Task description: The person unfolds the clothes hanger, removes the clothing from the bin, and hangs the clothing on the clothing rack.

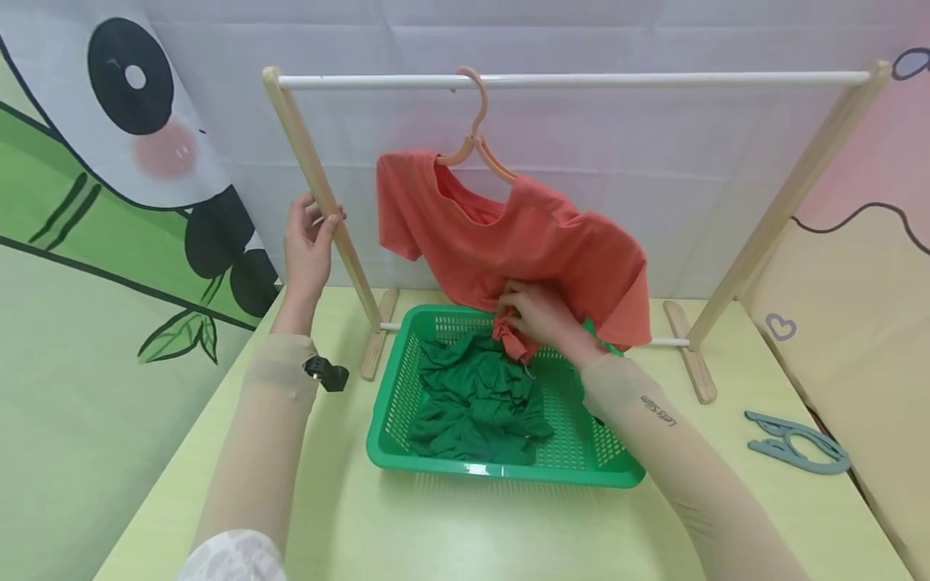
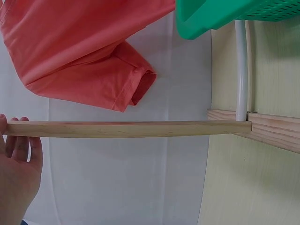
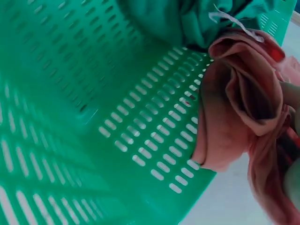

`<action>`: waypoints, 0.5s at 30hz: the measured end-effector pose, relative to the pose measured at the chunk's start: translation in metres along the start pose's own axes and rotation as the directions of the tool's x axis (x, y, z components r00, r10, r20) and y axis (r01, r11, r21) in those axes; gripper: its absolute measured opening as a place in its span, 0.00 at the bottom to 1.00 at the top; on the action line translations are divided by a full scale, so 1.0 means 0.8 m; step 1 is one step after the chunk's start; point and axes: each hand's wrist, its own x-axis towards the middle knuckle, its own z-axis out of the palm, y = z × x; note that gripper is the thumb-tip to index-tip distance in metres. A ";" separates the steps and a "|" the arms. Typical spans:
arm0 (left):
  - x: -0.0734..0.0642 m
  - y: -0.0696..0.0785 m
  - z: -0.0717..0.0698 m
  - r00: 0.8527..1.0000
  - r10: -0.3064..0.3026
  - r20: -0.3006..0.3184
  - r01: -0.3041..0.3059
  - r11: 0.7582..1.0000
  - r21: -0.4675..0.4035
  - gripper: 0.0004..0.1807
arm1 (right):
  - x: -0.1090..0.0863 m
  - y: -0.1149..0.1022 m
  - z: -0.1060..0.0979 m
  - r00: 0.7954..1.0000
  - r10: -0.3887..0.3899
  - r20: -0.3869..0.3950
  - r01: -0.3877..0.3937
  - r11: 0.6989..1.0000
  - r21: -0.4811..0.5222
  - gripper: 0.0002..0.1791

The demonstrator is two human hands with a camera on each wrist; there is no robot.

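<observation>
- Red shirt (image 1: 501,230): located at 12 o'clock, clock positions being read from the basket's centre in the head view; hung on a rack, sloping down toward 3 o'clock, lower edge bunched over the basket's far rim.
- Pale yellow table (image 1: 472,541): nearest surface, supporting basket and rack.
- Blue-grey hanger (image 1: 799,445): flat on the table at 3 o'clock, well apart from the basket.
- Green basket (image 1: 508,473): perforated walls, upright on the table.
- Green garment (image 1: 475,407): crumpled inside the basket, mostly toward 9 o'clock. A white cord (image 3: 234,21) shows beside it in the right wrist view.
- Right hand (image 1: 536,313): at 12 o'clock; fingers curled and clamped on gathered cloth of the shirt's lower edge.
- Left hand (image 1: 307,246): at 10 o'clock; thumb and fingers clamped on the rack's left post (image 1: 353,266).
- Rack (image 1: 676,79): wooden posts, white top bar, standing behind the basket.
- Orange hanger (image 1: 479,101): at 12 o'clock, hooked over the top bar; arms visible at the shirt's neck opening.
- White backdrop (image 1: 581,32): farthest, behind the rack.
</observation>
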 end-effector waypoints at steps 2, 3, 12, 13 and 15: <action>0.002 -0.005 0.000 1.000 -0.004 -0.001 0.004 1.000 0.006 0.16 | 0.002 0.001 -0.001 0.999 0.023 -0.022 -0.023 1.000 0.011 0.04; 0.003 -0.007 0.001 1.000 -0.002 -0.002 0.002 1.000 0.009 0.16 | 0.003 0.001 -0.001 0.999 0.033 -0.032 -0.032 0.999 0.020 0.04; 0.012 -0.024 0.001 1.000 0.011 -0.015 -0.010 1.000 0.018 0.16 | 0.007 0.009 -0.012 0.984 0.129 -0.121 -0.110 0.982 0.155 0.03; 0.012 -0.024 0.001 1.000 0.010 -0.014 -0.009 1.000 0.023 0.17 | 0.007 0.010 -0.013 0.980 0.151 -0.127 -0.129 0.977 0.169 0.03; 0.012 -0.025 0.001 1.000 0.010 -0.012 -0.009 0.999 0.030 0.17 | 0.009 0.014 -0.015 0.967 0.204 -0.152 -0.172 0.965 0.200 0.02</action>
